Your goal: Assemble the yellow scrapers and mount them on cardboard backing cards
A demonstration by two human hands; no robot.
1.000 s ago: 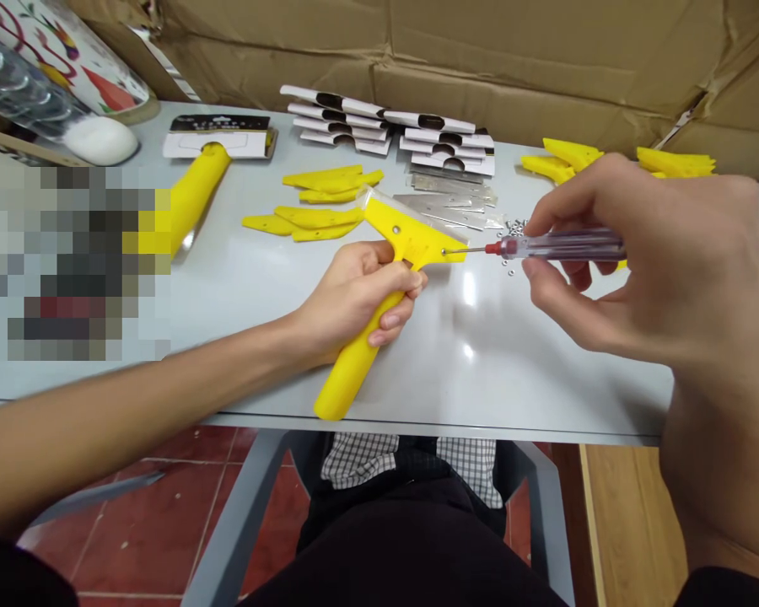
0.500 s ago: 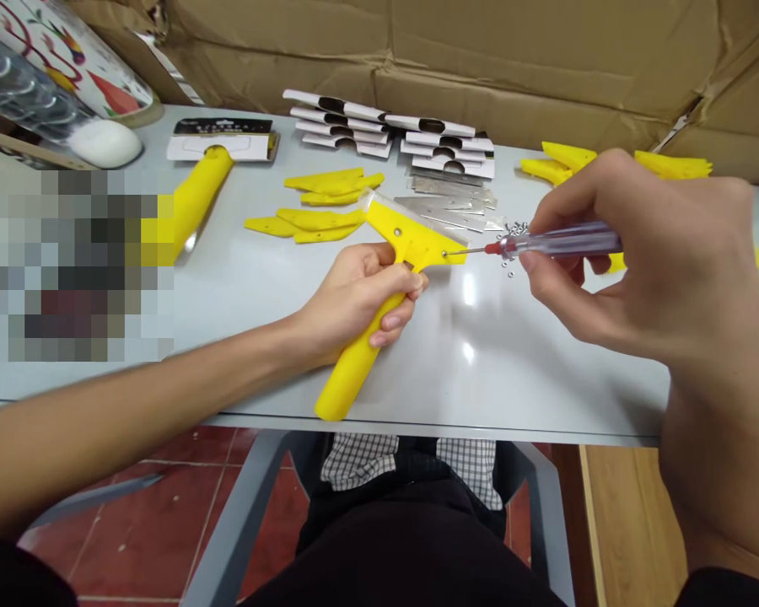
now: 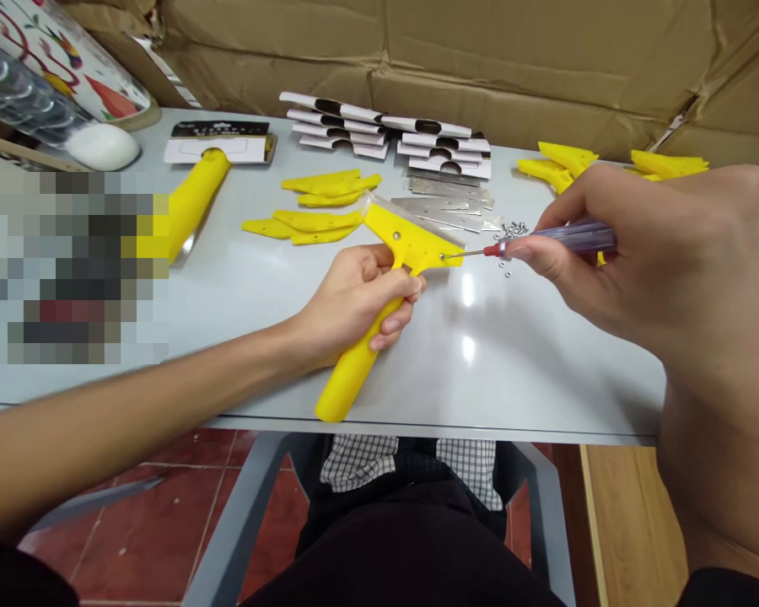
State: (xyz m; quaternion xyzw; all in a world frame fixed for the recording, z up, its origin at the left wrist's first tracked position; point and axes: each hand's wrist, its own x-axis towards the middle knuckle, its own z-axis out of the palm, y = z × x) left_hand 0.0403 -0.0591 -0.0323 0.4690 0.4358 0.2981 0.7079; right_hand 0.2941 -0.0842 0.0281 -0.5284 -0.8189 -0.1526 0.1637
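Note:
My left hand is closed round the neck of a yellow scraper, whose wide head points up and away from me. A clear strip covers the blade edge along that head. Two screws show in the head. In my right hand is a screwdriver with a clear purplish handle and a red collar, pinched between thumb and fingers. Its thin shaft reaches left to the screw near the head's right end. Small nuts or screws lie in a loose heap just behind the screwdriver.
Behind the scraper lie yellow plastic pieces, flat metal blades and stacked white cards. More yellow parts are at the back right. A carded yellow scraper rests at left, near a bottle. Cardboard walls the back.
My right thumb and fingers have shifted round the screwdriver handle, the thumb now lying straighter along it. The scraper and my left hand have barely moved.

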